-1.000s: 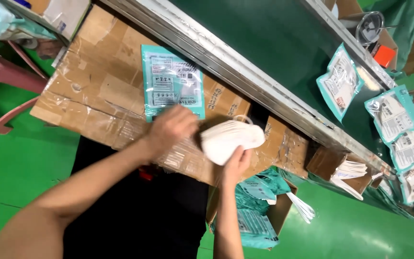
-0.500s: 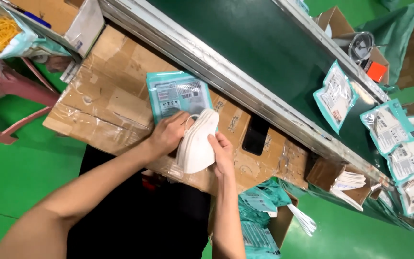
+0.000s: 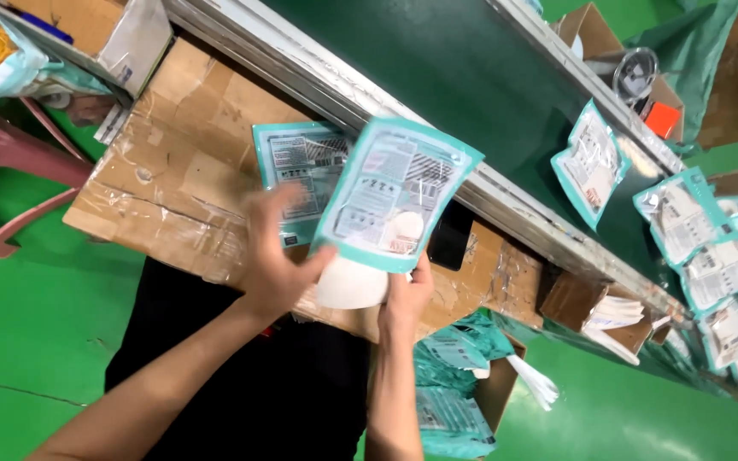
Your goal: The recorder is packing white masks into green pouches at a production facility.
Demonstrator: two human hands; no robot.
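White mask (image 3: 350,284) sat half inside the teal pouch (image 3: 390,196), long axis tilted up-right; left hand (image 3: 277,256) gripped the mask, right hand (image 3: 405,297) pinched the pouch's lower edge from below.

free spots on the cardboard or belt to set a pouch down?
Bare cardboard left of the flat pouch. Open green belt up-left of the filled pouches. Crowded: both hands, held pouch, white mask.

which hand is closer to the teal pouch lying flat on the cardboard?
Left. The left hand overlaps the flat pouch's lower edge; the right hand sits off to its right, under the raised pouch.
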